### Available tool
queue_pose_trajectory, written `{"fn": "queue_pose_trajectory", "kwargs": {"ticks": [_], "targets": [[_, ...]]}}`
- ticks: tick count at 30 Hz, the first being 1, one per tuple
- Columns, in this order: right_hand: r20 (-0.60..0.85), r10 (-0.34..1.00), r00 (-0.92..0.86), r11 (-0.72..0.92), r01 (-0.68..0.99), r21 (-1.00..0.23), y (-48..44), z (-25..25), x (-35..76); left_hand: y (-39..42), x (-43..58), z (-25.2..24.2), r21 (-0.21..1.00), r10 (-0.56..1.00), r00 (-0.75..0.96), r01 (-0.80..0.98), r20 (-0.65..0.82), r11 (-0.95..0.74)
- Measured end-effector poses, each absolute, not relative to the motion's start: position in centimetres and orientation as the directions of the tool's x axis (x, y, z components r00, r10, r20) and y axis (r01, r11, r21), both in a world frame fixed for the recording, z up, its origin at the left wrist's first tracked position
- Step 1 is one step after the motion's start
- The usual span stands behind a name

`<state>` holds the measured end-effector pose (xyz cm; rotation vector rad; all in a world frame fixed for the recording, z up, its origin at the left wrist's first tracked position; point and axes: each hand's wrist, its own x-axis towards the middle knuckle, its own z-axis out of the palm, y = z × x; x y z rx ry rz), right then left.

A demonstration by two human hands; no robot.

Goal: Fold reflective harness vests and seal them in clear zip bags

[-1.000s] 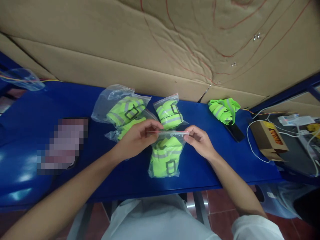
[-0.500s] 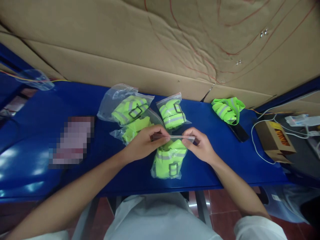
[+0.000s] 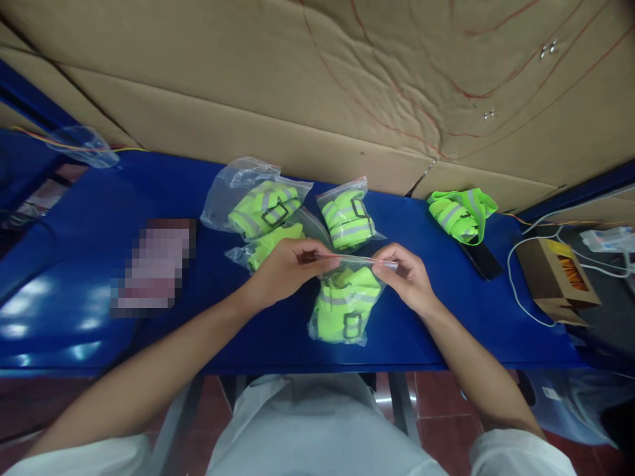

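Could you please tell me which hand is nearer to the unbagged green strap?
Right. The right hand is left of and below the unbagged green strap in the picture; the left hand is much farther left.

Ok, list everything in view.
Held strap bag: 1, clear and green, centre
Other bagged straps: 3, green, behind it
Loose strap: 1, green, back right
Flat object: 1, black, right
Box: 1, brown, right
Cables: several, white, right
Pixelated item: 1, pinkish, left
Container: 1, clear, back left
Table: 1, blue, beneath
Cardboard panel: 1, tan, behind
Floor: 1, red, below
Garment: 1, pale, bottom
Left hand: 1, bare, on bag
Right hand: 1, bare, on bag
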<state>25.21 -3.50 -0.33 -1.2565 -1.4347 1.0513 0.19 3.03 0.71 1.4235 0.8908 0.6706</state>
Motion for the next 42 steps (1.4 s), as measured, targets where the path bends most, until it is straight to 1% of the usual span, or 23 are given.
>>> {"fn": "queue_pose_trajectory", "kwargs": {"ticks": [3, 6, 9, 13, 19, 27, 30, 33, 38, 42], "targets": [[0.084, 0.996, -0.044, 0.092, 0.226, -0.97, -3.4, -0.5, 24.8, 2.7, 0.3, 0.7, 0.995, 0.861, 0.508, 0.098, -0.03, -0.023], [0.119, 0.993, 0.016, 0.112, 0.227, -0.967, -3.4, -0.8, 24.4, 2.7, 0.3, 0.7, 0.992, 0.854, 0.521, 0.104, 0.01, -0.075], [0.165, 0.986, 0.034, 0.154, 0.225, -0.962, -3.4, -1.0, 24.2, 2.7, 0.3, 0.8, 0.992, 0.845, 0.535, 0.105, 0.001, -0.067], [0.204, 0.979, 0.003, 0.197, 0.243, -0.95, -3.8, -0.9, 24.1, 2.3, 0.7, 0.6, 0.996, 0.805, 0.592, 0.086, -0.031, -0.024], [0.207, 0.977, -0.056, 0.214, 0.301, -0.929, -4.5, -0.3, 23.6, 1.3, 1.4, 0.4, 0.987, 0.845, 0.523, 0.042, 0.113, -0.158], [0.263, 0.965, -0.014, 0.252, 0.341, -0.906, -4.6, 0.0, 23.2, 1.2, 1.8, 0.0, 0.989, 0.815, 0.573, 0.051, 0.086, -0.14], [0.285, 0.958, -0.046, 0.282, 0.36, -0.89, -4.8, -0.3, 23.1, 1.0, 1.9, 0.0, 0.987, 0.824, 0.558, 0.05, 0.101, -0.155], [0.315, 0.945, -0.087, 0.324, 0.369, -0.871, -5.0, -0.7, 22.8, 0.8, 1.9, 0.2, 0.973, 0.824, 0.548, 0.073, 0.144, -0.219], [0.3, 0.947, -0.112, 0.32, 0.359, -0.877, -4.9, -0.6, 22.7, 0.9, 1.6, 0.1, 0.959, 0.826, 0.534, 0.091, 0.181, -0.269], [0.415, 0.896, -0.16, 0.444, 0.395, -0.805, -4.8, 0.0, 23.1, 1.3, 0.9, 0.2, 0.954, 0.789, 0.574, 0.042, 0.22, -0.297]]}}
